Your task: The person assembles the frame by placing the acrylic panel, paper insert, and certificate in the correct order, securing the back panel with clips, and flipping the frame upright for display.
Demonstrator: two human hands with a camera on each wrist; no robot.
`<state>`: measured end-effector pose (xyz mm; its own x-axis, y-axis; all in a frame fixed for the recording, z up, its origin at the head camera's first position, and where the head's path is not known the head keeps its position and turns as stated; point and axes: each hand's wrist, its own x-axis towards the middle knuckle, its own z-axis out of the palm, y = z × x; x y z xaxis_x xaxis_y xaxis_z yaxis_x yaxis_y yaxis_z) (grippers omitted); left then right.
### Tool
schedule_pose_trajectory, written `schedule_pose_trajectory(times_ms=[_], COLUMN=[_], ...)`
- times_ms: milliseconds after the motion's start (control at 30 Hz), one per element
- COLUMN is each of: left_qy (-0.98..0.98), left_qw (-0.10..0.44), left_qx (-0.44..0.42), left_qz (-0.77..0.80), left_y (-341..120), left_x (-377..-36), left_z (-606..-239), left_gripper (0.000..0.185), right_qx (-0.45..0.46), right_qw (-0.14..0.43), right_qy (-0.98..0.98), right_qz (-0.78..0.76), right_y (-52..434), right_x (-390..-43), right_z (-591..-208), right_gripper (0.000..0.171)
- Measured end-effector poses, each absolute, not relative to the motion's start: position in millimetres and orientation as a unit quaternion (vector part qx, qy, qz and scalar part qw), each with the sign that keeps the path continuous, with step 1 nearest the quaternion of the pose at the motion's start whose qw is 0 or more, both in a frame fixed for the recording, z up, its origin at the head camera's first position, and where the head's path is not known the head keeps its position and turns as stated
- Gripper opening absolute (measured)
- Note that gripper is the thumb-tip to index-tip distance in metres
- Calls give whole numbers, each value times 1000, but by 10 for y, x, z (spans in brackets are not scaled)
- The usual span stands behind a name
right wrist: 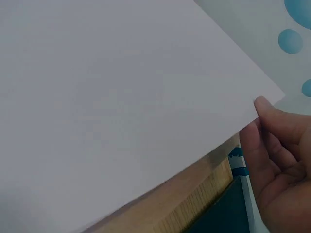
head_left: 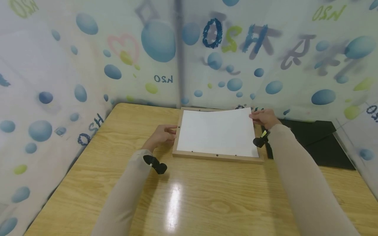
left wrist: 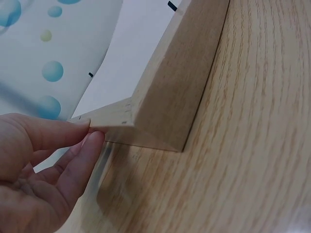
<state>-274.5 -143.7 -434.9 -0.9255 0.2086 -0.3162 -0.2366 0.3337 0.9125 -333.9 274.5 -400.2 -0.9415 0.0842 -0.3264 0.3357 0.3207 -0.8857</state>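
Observation:
A wooden picture frame (head_left: 217, 158) lies on the table in the head view, with small dark tabs along its edges. A white sheet of paper (head_left: 217, 132) covers its inside. My right hand (head_left: 264, 118) pinches the sheet's far right corner, thumb above and fingers beneath. In the right wrist view that side of the paper (right wrist: 131, 107) is lifted off the frame. My left hand (head_left: 162, 135) holds the frame's left side. The left wrist view shows the thumb on the top edge of the frame (left wrist: 170, 82) and the index fingertip against its outer side.
A flat black board or folder (head_left: 319, 144) lies on the table at the right, partly behind my right forearm. The wooden table (head_left: 218, 200) meets a patterned curtain (head_left: 141, 85) at the back and left. A black wrist strap device (head_left: 159, 167) sits on my left wrist.

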Motion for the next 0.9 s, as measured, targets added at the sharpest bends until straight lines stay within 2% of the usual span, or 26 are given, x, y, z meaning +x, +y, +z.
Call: schedule_pose_trajectory(times_ms=[200, 533, 900], left_qy=[788, 792, 793], left_qw=[187, 196, 190], left_qx=[1, -13, -13], left_qz=[587, 578, 579], left_y=[-1457, -1431, -1441], left_x=[-2729, -2730, -2765], left_z=[-4357, -4300, -4381], left_gripper=[47, 49, 49], right_qx=[157, 104, 128], right_qw=[93, 26, 10], right_qy=[819, 884, 894], right_qz=[-544, -454, -428], right_y=[2696, 2636, 2548], right_x=[-3358, -3346, -3384], right_z=[-4109, -4224, -4287], right_gripper=[44, 33, 27])
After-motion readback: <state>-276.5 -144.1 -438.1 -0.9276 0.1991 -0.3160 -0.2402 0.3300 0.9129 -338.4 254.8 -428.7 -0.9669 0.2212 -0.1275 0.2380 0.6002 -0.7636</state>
